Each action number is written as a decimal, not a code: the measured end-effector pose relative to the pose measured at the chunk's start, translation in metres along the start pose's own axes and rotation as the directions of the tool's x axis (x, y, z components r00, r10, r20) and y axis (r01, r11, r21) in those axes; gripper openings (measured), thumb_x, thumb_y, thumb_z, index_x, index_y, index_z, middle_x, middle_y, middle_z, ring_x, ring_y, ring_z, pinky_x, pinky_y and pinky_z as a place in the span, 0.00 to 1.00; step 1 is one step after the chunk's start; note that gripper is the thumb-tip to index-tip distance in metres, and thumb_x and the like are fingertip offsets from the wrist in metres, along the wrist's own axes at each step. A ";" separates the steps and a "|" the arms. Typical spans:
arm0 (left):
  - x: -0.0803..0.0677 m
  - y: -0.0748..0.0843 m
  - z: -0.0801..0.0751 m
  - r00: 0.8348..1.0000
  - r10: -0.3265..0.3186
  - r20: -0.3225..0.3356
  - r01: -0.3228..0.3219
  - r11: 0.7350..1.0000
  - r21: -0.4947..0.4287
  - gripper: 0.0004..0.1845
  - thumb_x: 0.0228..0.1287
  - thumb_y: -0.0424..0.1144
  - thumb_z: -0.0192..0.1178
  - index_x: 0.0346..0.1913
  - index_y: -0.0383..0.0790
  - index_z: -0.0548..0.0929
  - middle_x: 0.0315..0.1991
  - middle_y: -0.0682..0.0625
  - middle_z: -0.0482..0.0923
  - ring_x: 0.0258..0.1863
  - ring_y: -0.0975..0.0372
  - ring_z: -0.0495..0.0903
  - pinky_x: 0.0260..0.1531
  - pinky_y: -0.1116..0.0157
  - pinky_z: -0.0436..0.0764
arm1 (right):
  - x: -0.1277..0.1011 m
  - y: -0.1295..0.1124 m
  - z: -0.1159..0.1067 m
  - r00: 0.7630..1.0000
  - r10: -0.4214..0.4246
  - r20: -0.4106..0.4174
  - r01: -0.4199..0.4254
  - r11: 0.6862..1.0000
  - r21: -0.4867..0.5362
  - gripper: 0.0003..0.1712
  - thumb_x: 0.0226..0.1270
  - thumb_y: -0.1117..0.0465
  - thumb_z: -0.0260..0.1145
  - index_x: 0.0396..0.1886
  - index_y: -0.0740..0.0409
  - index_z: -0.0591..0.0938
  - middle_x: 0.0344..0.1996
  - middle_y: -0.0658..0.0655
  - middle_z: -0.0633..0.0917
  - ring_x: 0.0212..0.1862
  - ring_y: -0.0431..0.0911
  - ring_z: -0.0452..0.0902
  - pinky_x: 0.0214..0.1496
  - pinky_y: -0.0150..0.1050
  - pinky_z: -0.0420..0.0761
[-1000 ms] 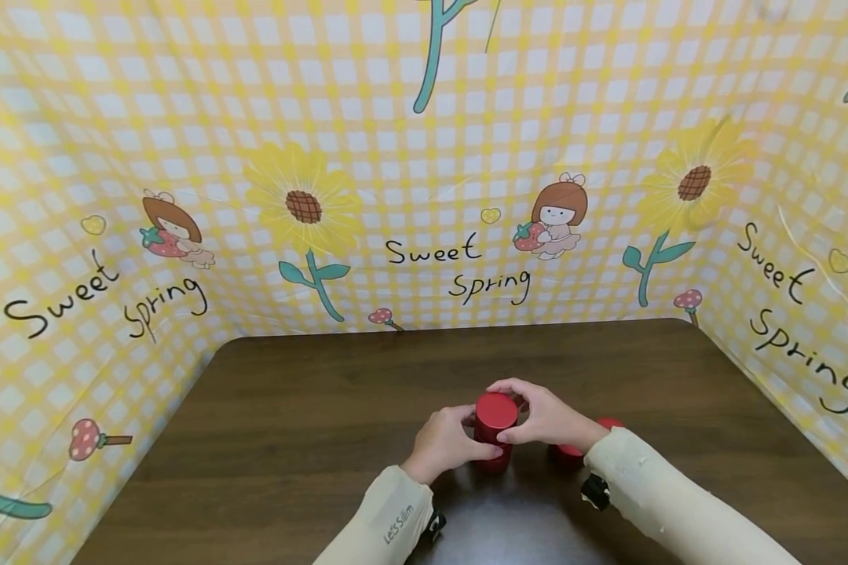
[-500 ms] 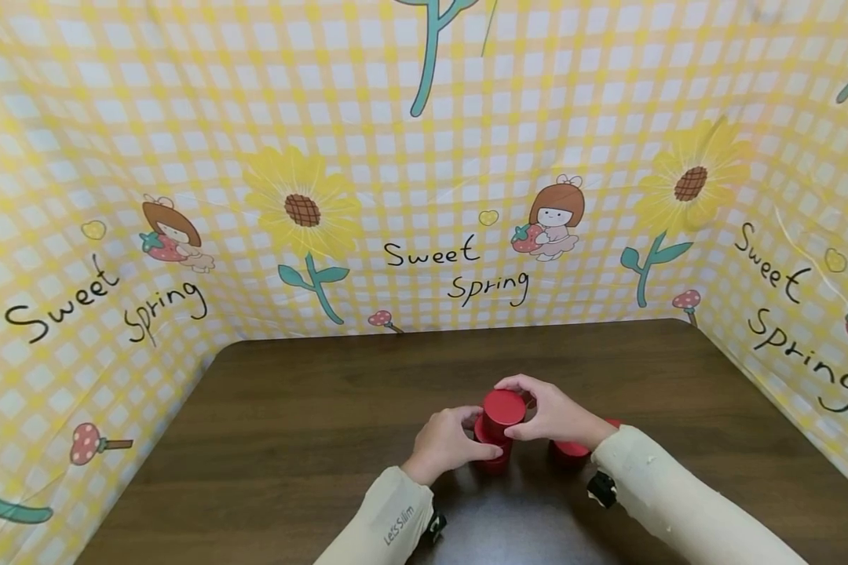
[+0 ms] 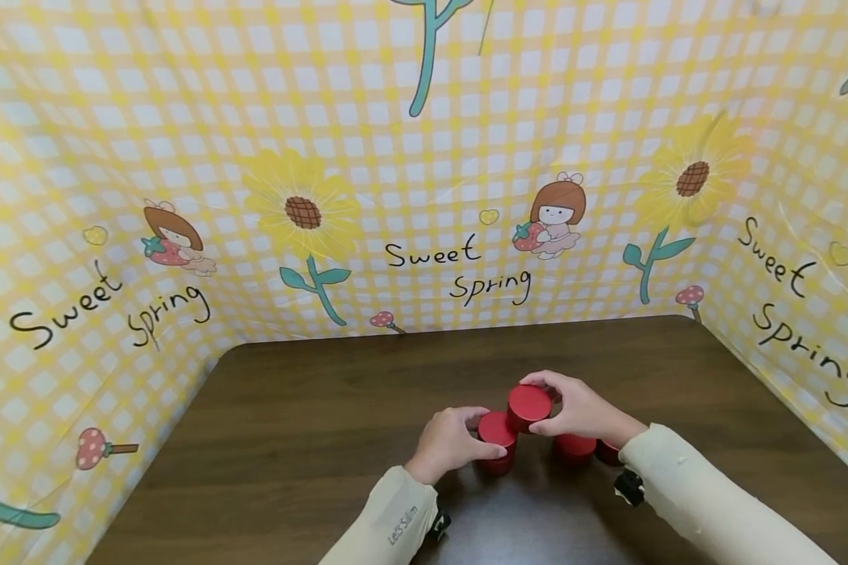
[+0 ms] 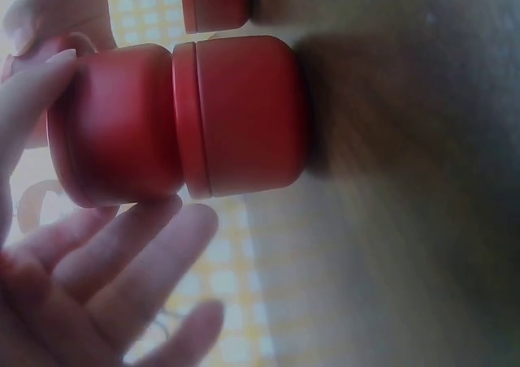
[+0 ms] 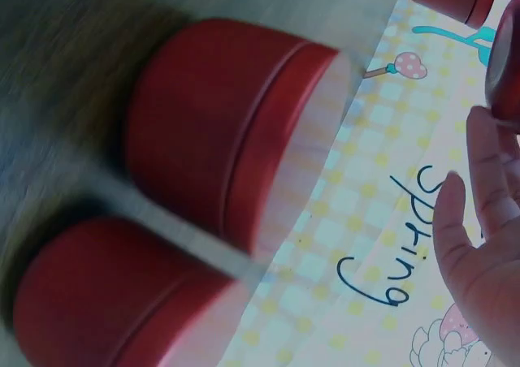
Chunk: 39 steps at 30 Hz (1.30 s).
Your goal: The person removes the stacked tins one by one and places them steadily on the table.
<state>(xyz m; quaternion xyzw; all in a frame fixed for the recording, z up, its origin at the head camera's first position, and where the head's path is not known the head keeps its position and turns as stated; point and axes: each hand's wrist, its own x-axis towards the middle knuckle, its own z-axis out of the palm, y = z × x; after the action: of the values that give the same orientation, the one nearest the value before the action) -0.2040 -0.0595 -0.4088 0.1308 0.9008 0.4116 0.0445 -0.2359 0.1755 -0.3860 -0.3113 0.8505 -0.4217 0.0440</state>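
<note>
Two red lidded tins stand stacked on the table. My left hand holds the upper tin between thumb and fingers. The lower tin rests beneath it on the tabletop. To the right and higher, my right hand grips a third red tin by its sides, off the stack and in the air. That raised tin shows only partly at the right edge of the right wrist view.
Two more red tins stand side by side on the right: one tin near the stack, another tin partly behind my right wrist. The dark wooden table is enclosed by a yellow checked cloth.
My right hand has lifted the top tin off the stack and moved it to the right. The left hand has stayed at the stack, where the tin below is now uncovered.
</note>
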 end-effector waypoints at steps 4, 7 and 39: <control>0.000 0.000 0.002 1.000 0.001 0.006 -0.001 1.000 -0.007 0.30 0.45 0.45 0.76 0.53 0.37 0.83 0.40 0.49 0.85 0.38 0.59 0.81 0.37 0.61 0.78 | -0.005 0.003 -0.005 1.000 0.008 -0.022 -0.009 0.999 -0.048 0.32 0.51 0.59 0.74 0.56 0.62 0.75 0.45 0.54 0.80 0.43 0.47 0.74 0.42 0.37 0.78; 0.000 0.000 0.002 1.000 0.004 0.001 -0.004 1.000 0.017 0.30 0.45 0.46 0.76 0.53 0.38 0.83 0.41 0.49 0.85 0.39 0.59 0.81 0.38 0.60 0.78 | -0.010 0.005 -0.009 0.999 0.008 -0.042 -0.011 0.997 -0.070 0.32 0.51 0.59 0.74 0.56 0.63 0.75 0.45 0.54 0.80 0.43 0.46 0.74 0.42 0.37 0.78; -0.001 0.000 -0.003 1.000 0.006 0.000 -0.006 0.992 0.128 0.32 0.44 0.53 0.75 0.56 0.49 0.83 0.44 0.51 0.85 0.42 0.57 0.80 0.31 0.62 0.73 | -0.078 0.052 -0.061 0.970 0.089 -0.226 -0.131 0.976 -0.177 0.31 0.51 0.64 0.74 0.54 0.70 0.74 0.37 0.52 0.80 0.34 0.34 0.72 0.33 0.34 0.77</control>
<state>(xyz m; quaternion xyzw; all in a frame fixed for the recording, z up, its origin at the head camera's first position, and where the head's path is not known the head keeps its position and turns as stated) -0.2038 -0.0613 -0.4067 0.1360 0.9251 0.3530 0.0343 -0.2195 0.2855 -0.4000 -0.2182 0.9026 -0.3668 -0.0556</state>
